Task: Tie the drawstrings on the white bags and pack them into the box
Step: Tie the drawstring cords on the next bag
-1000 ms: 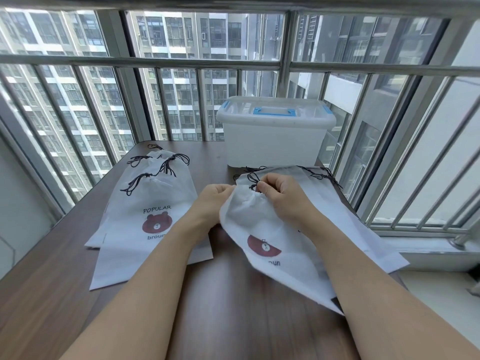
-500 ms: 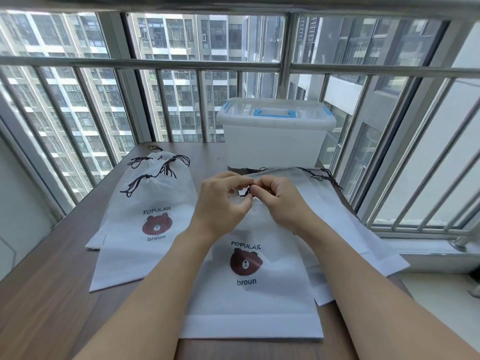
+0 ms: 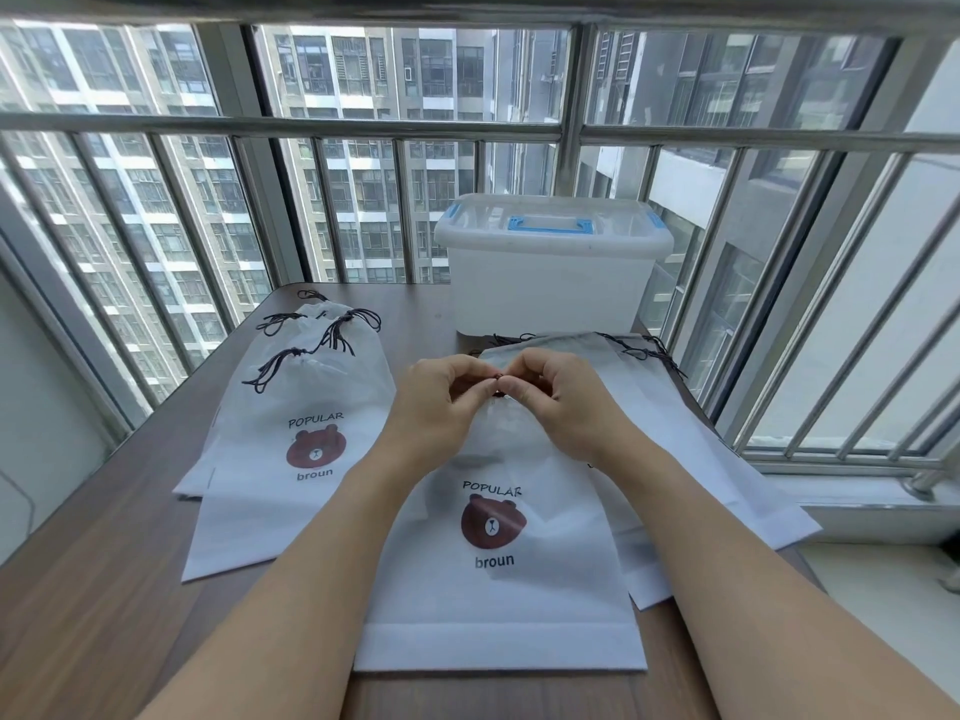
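Note:
A white drawstring bag with a brown bear print lies flat in front of me on the wooden table. At its top, my left hand and my right hand meet and pinch its black drawstring between fingertips. Most of the cord is hidden by my fingers. A pile of tied white bags lies to the left, their black cords knotted. More white bags lie stacked under and to the right of the one I hold. The white plastic box stands at the back with its lid on.
The box lid has a blue handle and blue clips. A metal railing and windows run along the far and right sides of the table. A window sill lies to the right.
The bag was turned from a slanted, flipped position to lie flat and upright in front of me. Both hands came together at its top and now pinch the cord.

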Demonstrator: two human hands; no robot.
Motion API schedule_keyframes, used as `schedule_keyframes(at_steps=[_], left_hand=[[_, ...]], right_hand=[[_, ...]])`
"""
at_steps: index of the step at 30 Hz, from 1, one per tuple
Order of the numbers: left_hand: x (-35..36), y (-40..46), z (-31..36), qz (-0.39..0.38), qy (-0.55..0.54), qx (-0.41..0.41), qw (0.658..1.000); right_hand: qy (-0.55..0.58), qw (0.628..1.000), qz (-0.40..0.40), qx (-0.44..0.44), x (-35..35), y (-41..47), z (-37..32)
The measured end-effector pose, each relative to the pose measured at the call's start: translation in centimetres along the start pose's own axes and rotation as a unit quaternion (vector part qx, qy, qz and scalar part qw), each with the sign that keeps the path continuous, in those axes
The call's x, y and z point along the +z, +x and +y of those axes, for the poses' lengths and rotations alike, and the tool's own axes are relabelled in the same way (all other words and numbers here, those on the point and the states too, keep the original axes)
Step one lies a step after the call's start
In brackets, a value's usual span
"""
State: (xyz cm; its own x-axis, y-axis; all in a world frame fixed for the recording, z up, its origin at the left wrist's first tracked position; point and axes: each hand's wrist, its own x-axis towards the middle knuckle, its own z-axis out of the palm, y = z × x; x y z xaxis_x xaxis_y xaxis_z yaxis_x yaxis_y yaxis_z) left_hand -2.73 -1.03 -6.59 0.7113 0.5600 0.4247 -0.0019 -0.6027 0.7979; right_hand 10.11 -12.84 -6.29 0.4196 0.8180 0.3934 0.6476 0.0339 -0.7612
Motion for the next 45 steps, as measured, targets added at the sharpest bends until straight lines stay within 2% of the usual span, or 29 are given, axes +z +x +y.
schedule_keyframes(at_steps=[4,6,9,11,16,21,25,29,32,38,41,45], left_hand=[[0.3,0.0,0.0,-0.021,0.019,-0.026,0.999],[0.5,0.1,-0.1,-0.042,0.003,-0.068,0.997],[0.4,0.3,0.1,-0.097,-0.118,-0.178,0.972],[-0.1,0.2,0.0,-0.117,-0.204,-0.218,0.947],[-0.4,-0.1,0.2,-0.106,-0.291,-0.239,0.92],[-0.4,-0.1,0.0,-0.106,-0.381,-0.264,0.88],[-0.3,-0.1,-0.1,-0.071,-0.307,-0.231,0.921],[-0.2,-0.2,0.3,-0.058,-0.278,-0.21,0.936],[0.0,-0.3,0.6,-0.048,-0.275,-0.201,0.939],[0.0,-0.5,1.0,-0.069,-0.247,-0.156,0.954],[0.1,-0.5,1.1,-0.073,-0.266,-0.166,0.947],[0.2,-0.5,0.9,-0.075,-0.292,-0.197,0.933]], right_hand=[[-0.062,0.997,0.032,-0.024,0.1,0.1,0.2],[-0.064,0.997,0.043,-0.017,0.1,0.1,0.2],[-0.05,0.998,0.04,-0.018,0.1,0.1,0.1],[-0.019,0.999,0.026,-0.016,0.1,0.1,0.1],[0.124,0.992,-0.029,-0.009,-0.1,0.5,0.3],[0.142,0.99,-0.016,-0.011,-0.2,0.3,0.5],[0.14,0.99,0.004,0.001,-0.1,0.3,0.3],[0.101,0.994,0.042,-0.008,0.0,0.1,0.1],[0.093,0.994,0.056,0.0,0.2,0.1,0.1],[0.16,0.983,0.052,0.074,0.2,0.2,0.0],[0.202,0.973,0.035,0.103,0.2,0.1,-0.1],[0.202,0.974,0.041,0.094,0.1,0.2,0.1]])
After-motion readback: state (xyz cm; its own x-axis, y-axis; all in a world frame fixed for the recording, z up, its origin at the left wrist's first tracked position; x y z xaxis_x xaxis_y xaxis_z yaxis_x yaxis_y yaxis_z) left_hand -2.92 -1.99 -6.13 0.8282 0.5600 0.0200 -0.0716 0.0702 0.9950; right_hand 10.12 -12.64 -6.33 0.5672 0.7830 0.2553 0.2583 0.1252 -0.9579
